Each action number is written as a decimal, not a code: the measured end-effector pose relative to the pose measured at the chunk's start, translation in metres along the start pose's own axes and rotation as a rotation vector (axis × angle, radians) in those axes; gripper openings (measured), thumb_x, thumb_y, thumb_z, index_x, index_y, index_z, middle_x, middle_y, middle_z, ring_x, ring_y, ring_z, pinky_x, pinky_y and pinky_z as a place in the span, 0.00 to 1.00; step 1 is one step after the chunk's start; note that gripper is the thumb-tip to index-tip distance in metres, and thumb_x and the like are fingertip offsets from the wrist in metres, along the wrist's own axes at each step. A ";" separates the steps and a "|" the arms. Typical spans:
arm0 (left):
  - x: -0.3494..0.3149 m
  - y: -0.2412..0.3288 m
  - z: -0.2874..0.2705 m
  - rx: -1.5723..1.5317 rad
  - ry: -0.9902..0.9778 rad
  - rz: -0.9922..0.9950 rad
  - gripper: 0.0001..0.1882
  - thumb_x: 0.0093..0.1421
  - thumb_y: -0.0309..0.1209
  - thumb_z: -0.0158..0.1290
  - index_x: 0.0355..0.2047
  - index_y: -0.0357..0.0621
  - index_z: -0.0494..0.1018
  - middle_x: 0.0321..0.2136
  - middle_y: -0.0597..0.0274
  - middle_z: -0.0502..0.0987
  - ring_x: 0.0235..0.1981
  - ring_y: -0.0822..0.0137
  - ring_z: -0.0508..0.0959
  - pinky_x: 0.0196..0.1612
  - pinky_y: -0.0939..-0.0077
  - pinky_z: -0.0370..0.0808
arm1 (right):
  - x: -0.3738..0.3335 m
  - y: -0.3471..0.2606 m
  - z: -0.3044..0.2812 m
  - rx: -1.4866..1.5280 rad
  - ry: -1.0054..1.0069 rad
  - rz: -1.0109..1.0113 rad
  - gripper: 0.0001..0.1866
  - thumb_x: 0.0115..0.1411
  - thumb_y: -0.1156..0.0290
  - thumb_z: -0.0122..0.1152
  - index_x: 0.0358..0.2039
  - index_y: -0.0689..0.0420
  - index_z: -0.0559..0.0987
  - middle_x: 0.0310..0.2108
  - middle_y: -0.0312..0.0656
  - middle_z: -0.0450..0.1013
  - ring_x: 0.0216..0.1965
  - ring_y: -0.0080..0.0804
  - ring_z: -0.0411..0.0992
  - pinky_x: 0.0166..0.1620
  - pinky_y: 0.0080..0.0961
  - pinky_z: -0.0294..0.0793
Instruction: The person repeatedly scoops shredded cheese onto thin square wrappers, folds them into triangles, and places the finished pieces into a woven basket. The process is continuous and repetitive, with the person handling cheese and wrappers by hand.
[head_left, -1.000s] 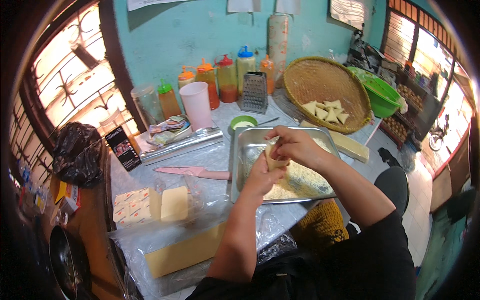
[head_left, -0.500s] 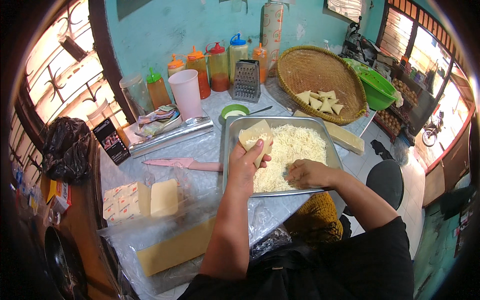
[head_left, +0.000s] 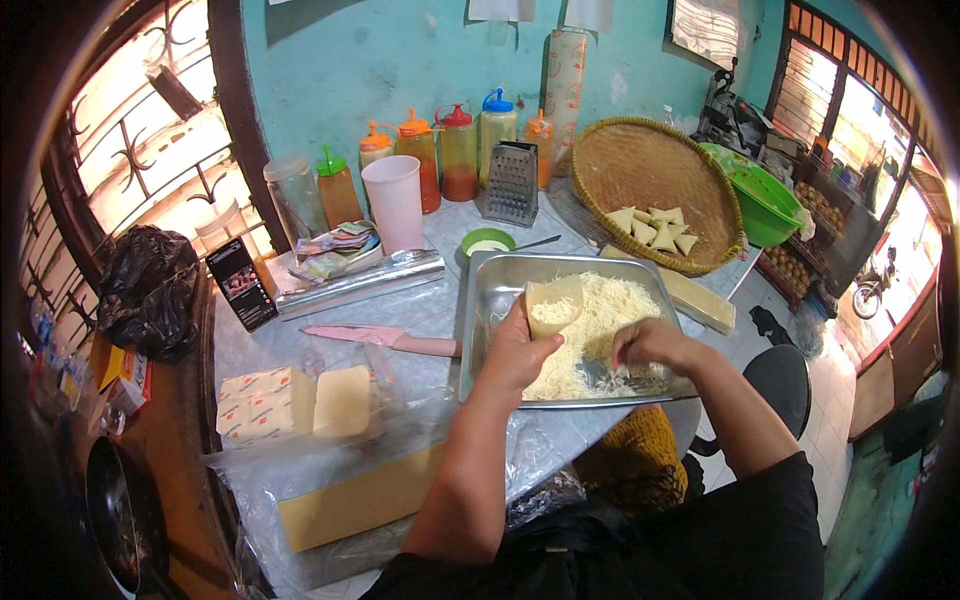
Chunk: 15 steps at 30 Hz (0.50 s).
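Observation:
My left hand (head_left: pixel 512 352) holds a pastry wrapper (head_left: pixel 550 327) folded into a cone, its mouth tilted up with white shreds inside. It is over the left part of a metal tray (head_left: pixel 560 404). Grated cheese (head_left: pixel 622 300) is heaped in that tray, with bare metal showing near the front. My right hand (head_left: pixel 655 346) hovers low over the tray's right side, fingers pinched together, a few shreds hanging beneath them. Folded triangular pastries (head_left: pixel 662 236) lie on a round woven tray (head_left: pixel 650 160) at the back right.
Left of the metal tray lies a pink knife (head_left: pixel 380 338). Blocks of cheese (head_left: pixel 342 402) and a strip of wrappers (head_left: pixel 360 498) rest on plastic. Behind stand a box grater (head_left: pixel 512 185), a green bowl (head_left: pixel 488 241), a pink cup (head_left: pixel 394 205) and several sauce bottles (head_left: pixel 458 155).
The wrapper cone now opens toward me, showing the shreds in it. My right hand has lifted from the cheese, pinching some, and more bare metal shows. The whole view has shifted slightly.

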<state>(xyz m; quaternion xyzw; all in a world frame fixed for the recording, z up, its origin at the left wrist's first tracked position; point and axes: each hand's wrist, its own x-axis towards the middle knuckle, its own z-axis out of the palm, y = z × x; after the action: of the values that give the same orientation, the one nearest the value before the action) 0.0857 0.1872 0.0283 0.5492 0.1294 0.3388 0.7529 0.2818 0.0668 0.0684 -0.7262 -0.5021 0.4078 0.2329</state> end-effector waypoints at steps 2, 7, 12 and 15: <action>0.000 -0.002 0.002 0.070 -0.006 -0.001 0.32 0.49 0.14 0.50 0.56 0.42 0.60 0.48 0.65 0.69 0.49 0.71 0.69 0.52 0.78 0.64 | 0.003 -0.019 -0.014 0.213 0.110 -0.104 0.10 0.42 0.78 0.51 0.26 0.58 0.80 0.21 0.34 0.72 0.23 0.22 0.66 0.28 0.18 0.64; -0.001 -0.001 0.006 0.125 -0.015 -0.056 0.32 0.48 0.13 0.50 0.55 0.42 0.60 0.47 0.65 0.70 0.49 0.72 0.69 0.52 0.79 0.64 | 0.006 -0.078 -0.017 0.304 0.240 -0.312 0.09 0.45 0.79 0.52 0.27 0.61 0.79 0.23 0.35 0.73 0.25 0.25 0.69 0.31 0.21 0.68; -0.001 0.001 0.003 0.044 -0.053 -0.082 0.31 0.48 0.14 0.48 0.55 0.42 0.61 0.47 0.64 0.69 0.50 0.71 0.69 0.53 0.78 0.64 | 0.016 -0.109 0.013 -0.149 0.309 -0.430 0.06 0.49 0.80 0.53 0.28 0.63 0.77 0.24 0.35 0.72 0.28 0.21 0.69 0.34 0.19 0.68; 0.000 -0.001 0.002 0.017 -0.044 -0.052 0.31 0.48 0.14 0.48 0.54 0.41 0.61 0.46 0.64 0.70 0.49 0.71 0.69 0.53 0.78 0.64 | 0.014 -0.110 0.015 -0.163 0.380 -0.437 0.07 0.50 0.81 0.52 0.31 0.62 0.77 0.26 0.34 0.72 0.32 0.20 0.69 0.38 0.19 0.69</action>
<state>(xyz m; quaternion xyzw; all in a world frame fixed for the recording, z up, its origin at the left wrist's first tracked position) 0.0869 0.1853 0.0285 0.5595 0.1299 0.3056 0.7594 0.2124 0.1207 0.1370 -0.6803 -0.6251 0.1634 0.3459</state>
